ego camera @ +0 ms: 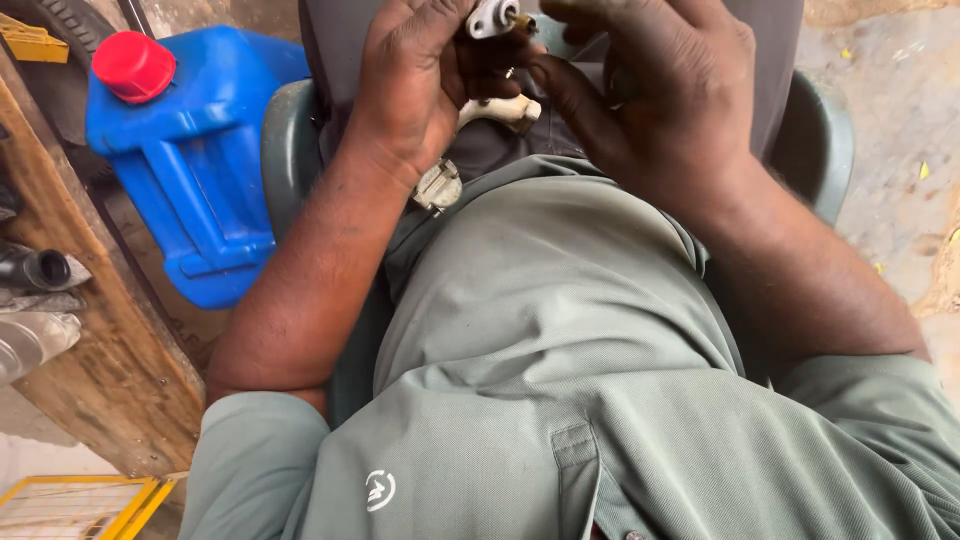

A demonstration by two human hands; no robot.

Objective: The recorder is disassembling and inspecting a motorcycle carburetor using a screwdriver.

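I have my left hand (415,85) clenched on a white plug (492,18) while my right hand (660,95) pinches what looks like its brass pin (522,20), so next I need a steady twist.

I am holding two white plug pieces: one white plug part (492,17) pinched between my two hands, my left hand (415,85) and right hand (665,95), and one cream plug shell (500,110) lying just below them. One small metal clamp piece (437,186) is sitting under my left wrist, and one blue jerrycan (195,160) with one red cap (133,66) is standing off to my left.

The person is wearing a grey-green short-sleeved polo shirt (560,330) bearing a small white round emblem (380,490), and dark grey trousers (500,145).
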